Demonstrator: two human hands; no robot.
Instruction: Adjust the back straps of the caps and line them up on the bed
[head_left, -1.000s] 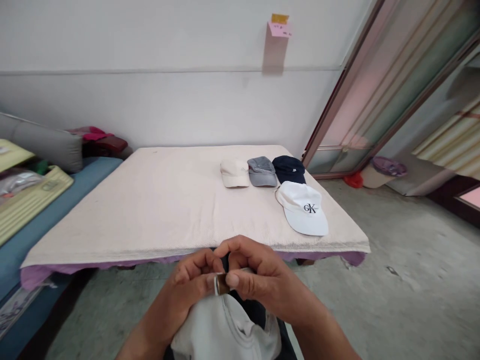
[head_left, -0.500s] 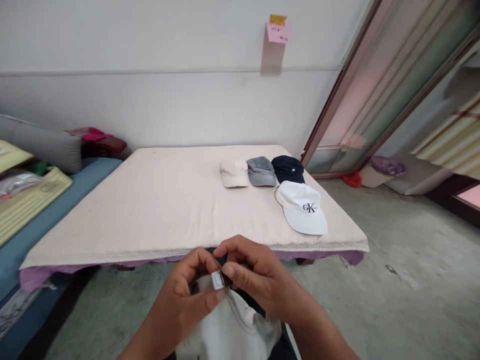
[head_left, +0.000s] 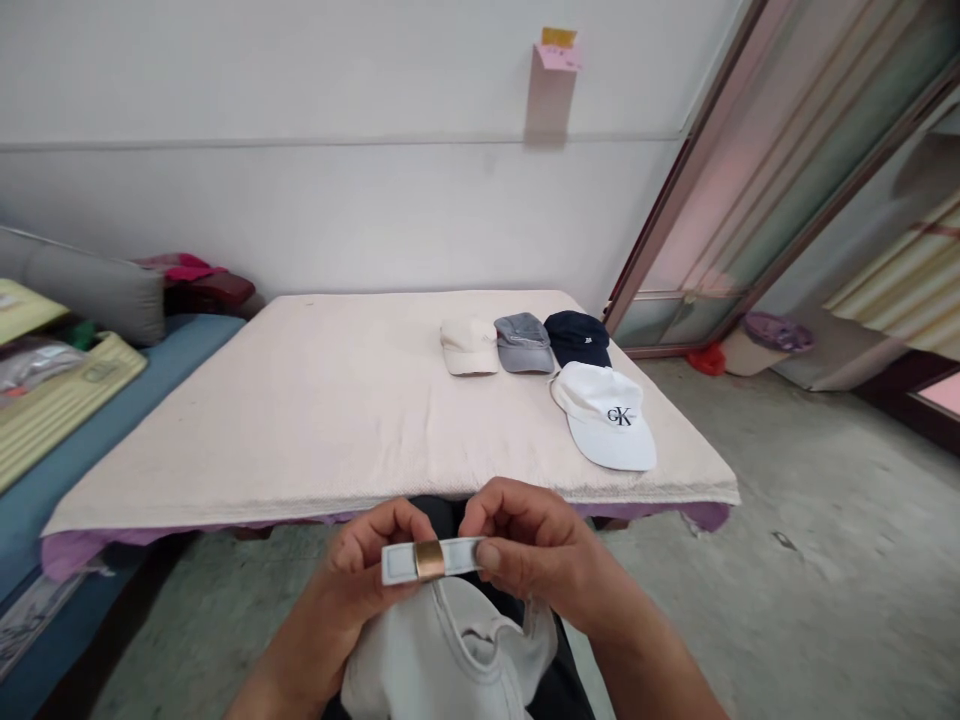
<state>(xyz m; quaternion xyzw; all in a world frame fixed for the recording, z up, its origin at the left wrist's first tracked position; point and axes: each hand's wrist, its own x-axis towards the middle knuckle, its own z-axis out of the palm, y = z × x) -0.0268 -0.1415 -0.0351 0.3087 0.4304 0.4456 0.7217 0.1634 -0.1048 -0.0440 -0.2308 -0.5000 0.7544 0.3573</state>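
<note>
A pale grey-white cap [head_left: 420, 655] rests over my lap, its back opening turned up toward me. Across that opening runs its strap [head_left: 459, 554], threaded through a brass-coloured buckle [head_left: 430, 560]. My left hand [head_left: 352, 575] pinches the strap's free end beside the buckle, thumb below and fingers behind. On the other side, my right hand [head_left: 536, 550] grips the strap between thumb and curled forefinger. The cap's brim is hidden below the frame.
Ahead stands a bed with a cream cover [head_left: 300, 400]. On its right lie a cream cap [head_left: 469, 347], a grey cap [head_left: 523, 343], a navy cap [head_left: 577, 338] and a white cap [head_left: 607, 415] with black letters. A blue mattress [head_left: 172, 360] adjoins at left.
My right hand has moved a little right, away from the buckle. More of the strap now shows flat between my hands, with the buckle facing me.
</note>
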